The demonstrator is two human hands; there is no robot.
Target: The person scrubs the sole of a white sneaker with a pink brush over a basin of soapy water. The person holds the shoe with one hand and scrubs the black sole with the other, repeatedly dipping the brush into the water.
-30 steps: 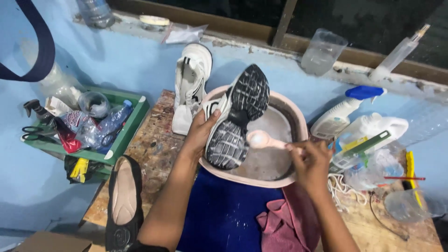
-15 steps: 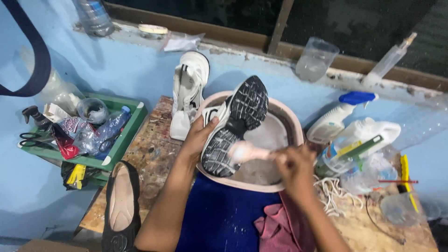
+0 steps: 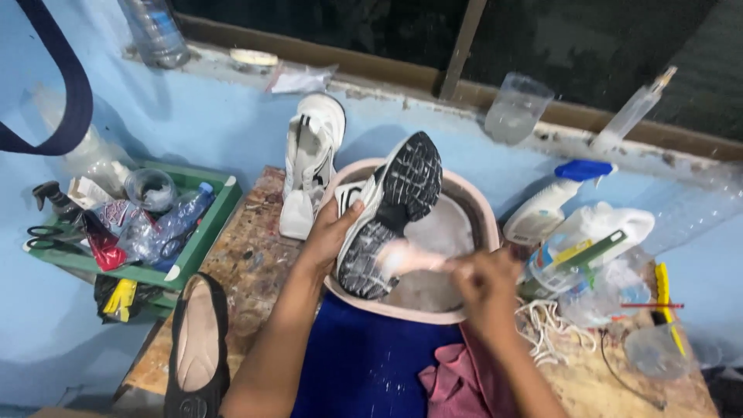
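My left hand (image 3: 329,237) grips a white sneaker (image 3: 387,209) by its side, sole turned up, over a pink basin (image 3: 480,207) of soapy water. A pink brush (image 3: 414,257), blurred by motion, is held in my right hand (image 3: 486,288) with its head against the dark sole near the heel. A second white sneaker (image 3: 311,159) leans upright against the blue wall just left of the basin.
A green tray (image 3: 203,236) of bottles, scissors and clutter sits at left. A black flat shoe (image 3: 197,340) lies at the table's near left. White spray bottles (image 3: 573,213), laces (image 3: 546,333) and a plastic cup (image 3: 654,350) crowd the right. Pink cloth (image 3: 457,383) lies below the basin.
The brush has moved left across the sole toward the heel, and my right hand followed it. The sneaker stays in my left hand; the view shifted slightly.
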